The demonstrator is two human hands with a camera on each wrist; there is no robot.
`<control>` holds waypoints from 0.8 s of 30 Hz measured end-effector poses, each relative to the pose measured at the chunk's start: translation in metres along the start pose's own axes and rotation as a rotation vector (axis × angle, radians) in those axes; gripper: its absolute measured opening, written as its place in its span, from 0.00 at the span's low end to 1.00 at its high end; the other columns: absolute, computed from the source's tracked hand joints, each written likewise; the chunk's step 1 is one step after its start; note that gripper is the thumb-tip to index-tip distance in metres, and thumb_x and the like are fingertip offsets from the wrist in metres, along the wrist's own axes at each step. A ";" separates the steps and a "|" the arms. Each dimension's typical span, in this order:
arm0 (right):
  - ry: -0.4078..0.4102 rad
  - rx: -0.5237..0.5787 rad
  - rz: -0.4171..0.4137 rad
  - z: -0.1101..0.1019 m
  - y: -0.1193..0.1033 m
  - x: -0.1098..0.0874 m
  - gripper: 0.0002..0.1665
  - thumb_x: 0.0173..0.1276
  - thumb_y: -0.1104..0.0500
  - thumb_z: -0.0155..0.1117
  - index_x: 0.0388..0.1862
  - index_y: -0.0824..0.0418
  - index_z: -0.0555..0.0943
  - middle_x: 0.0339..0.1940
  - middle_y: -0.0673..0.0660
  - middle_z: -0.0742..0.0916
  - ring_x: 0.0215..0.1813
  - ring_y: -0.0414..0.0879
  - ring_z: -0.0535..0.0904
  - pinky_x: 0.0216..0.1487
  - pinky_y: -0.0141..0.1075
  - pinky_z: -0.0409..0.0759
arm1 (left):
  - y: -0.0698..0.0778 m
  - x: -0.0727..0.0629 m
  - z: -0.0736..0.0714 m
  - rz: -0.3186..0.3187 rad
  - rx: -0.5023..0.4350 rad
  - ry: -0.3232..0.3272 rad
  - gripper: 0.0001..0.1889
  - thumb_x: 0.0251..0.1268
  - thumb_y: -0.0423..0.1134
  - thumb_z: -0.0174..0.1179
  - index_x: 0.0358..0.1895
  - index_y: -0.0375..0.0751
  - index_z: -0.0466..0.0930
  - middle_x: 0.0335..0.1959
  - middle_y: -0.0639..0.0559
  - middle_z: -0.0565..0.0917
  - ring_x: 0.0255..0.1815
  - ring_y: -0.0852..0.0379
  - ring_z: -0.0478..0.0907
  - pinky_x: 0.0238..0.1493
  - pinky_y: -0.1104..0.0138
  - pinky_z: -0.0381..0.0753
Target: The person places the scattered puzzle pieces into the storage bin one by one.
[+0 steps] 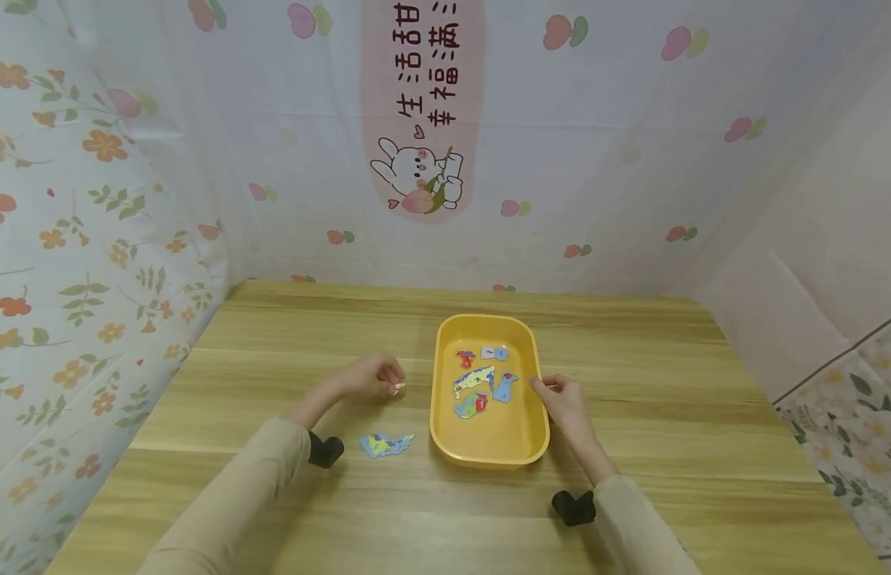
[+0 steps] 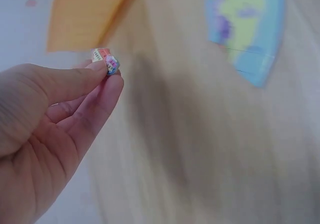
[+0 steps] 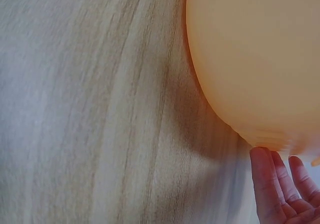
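My left hand (image 1: 377, 377) pinches a small, colourful printed map-puzzle piece (image 2: 111, 63) between thumb and fingertips, to the left of the yellow tray (image 1: 489, 439). Fingers hide part of this piece. Below that hand, a larger blue, yellow and purple map-puzzle piece (image 1: 386, 445) lies on the table. At the tray's right side, my right hand (image 1: 564, 403) holds the rim; in the right wrist view its fingertips rest against the outer wall. Inside the tray lie several pieces, among them a pale yellow piece (image 1: 471, 381), a red piece (image 1: 465, 359) and a green-and-red piece (image 1: 470, 405).
The wood-patterned table (image 1: 632, 343) extends around the tray. A printed white curtain (image 1: 596, 160) hangs behind it, and a floral one (image 1: 93, 239) stands at the left. Black wrist-worn devices (image 1: 573, 508) sit by both forearms.
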State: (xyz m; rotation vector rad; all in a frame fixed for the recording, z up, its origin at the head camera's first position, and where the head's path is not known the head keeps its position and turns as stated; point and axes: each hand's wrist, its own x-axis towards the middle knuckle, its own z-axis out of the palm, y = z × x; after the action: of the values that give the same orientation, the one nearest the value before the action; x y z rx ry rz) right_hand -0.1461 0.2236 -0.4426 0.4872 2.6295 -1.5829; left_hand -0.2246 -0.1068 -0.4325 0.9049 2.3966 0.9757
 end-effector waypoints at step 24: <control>0.006 -0.027 0.012 -0.001 0.000 0.001 0.25 0.64 0.48 0.56 0.46 0.71 0.77 0.33 0.63 0.84 0.21 0.38 0.74 0.21 0.29 0.75 | 0.075 0.036 -0.018 0.050 -0.001 -0.080 0.08 0.57 0.28 0.54 0.40 0.31 0.78 0.36 0.42 0.83 0.37 0.57 0.79 0.42 0.70 0.79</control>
State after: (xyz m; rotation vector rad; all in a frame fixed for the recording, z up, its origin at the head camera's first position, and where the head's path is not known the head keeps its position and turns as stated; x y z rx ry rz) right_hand -0.1469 0.2246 -0.4427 0.5057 2.6433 -1.5431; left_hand -0.2293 -0.0493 -0.3699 0.9886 2.3174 0.9402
